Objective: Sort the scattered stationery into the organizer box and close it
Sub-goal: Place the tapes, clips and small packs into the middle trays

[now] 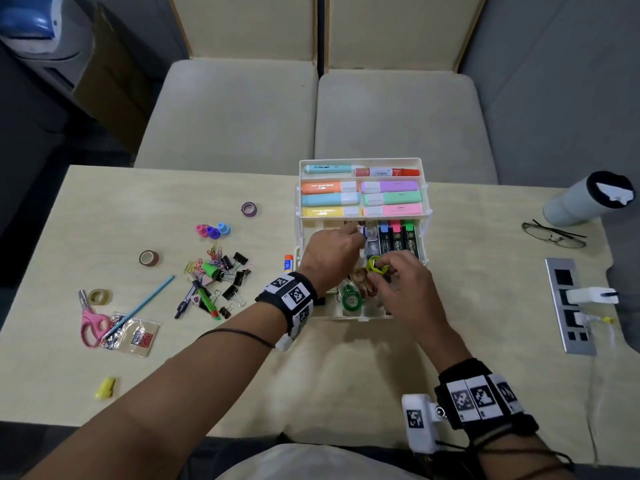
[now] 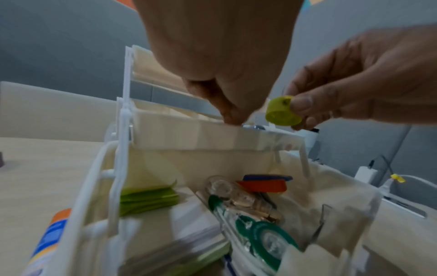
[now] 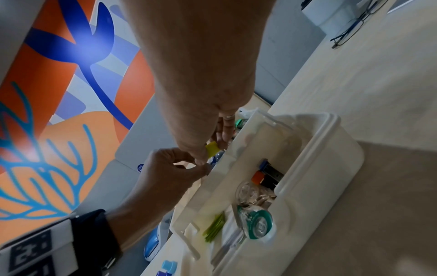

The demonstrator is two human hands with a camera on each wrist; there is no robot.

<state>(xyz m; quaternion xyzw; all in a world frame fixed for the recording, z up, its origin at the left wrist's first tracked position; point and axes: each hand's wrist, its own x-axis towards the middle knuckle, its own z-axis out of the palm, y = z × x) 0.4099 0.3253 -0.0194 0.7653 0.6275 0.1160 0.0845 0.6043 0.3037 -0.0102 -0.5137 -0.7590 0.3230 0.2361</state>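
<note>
A pale wooden table point(image 1: 214, 368) is set before two beige seats point(image 1: 311, 109). Nearest on it, a yellow cap point(image 1: 105, 388) is seen lying alone at the left. Further in, pink scissors point(image 1: 90, 323), a foil packet point(image 1: 133, 336), a blue pencil point(image 1: 142, 304) and a yellowish tape roll point(image 1: 99, 296) are grouped, with binder clips point(image 1: 232, 278), paper clips and pens heaped to their right. The white organizer box point(image 1: 360, 317) is stood open at centre, its tiers fanned back. In its bottom tier a green correction tape point(image 1: 350, 300) and green sticky notes point(image 2: 147, 199) are laid. A yellow-green ring-shaped piece point(image 1: 376, 265) is pinched by the right hand point(image 1: 405, 285) above the box. The fingers of the left hand point(image 1: 329, 254) are curled down into the middle tier beside dark highlighters point(image 1: 398, 239); what they hold cannot be told. A glue stick point(image 1: 288, 262) is laid just left of the box. Beyond, a brown tape roll point(image 1: 149, 258), coloured caps point(image 1: 213, 231) and a purple tape roll point(image 1: 249, 209) are scattered. Pastel highlighters point(image 1: 360, 199) are filed in the upper trays. At far right, glasses point(image 1: 554, 233) and a tumbler point(image 1: 588, 199) are placed.
</note>
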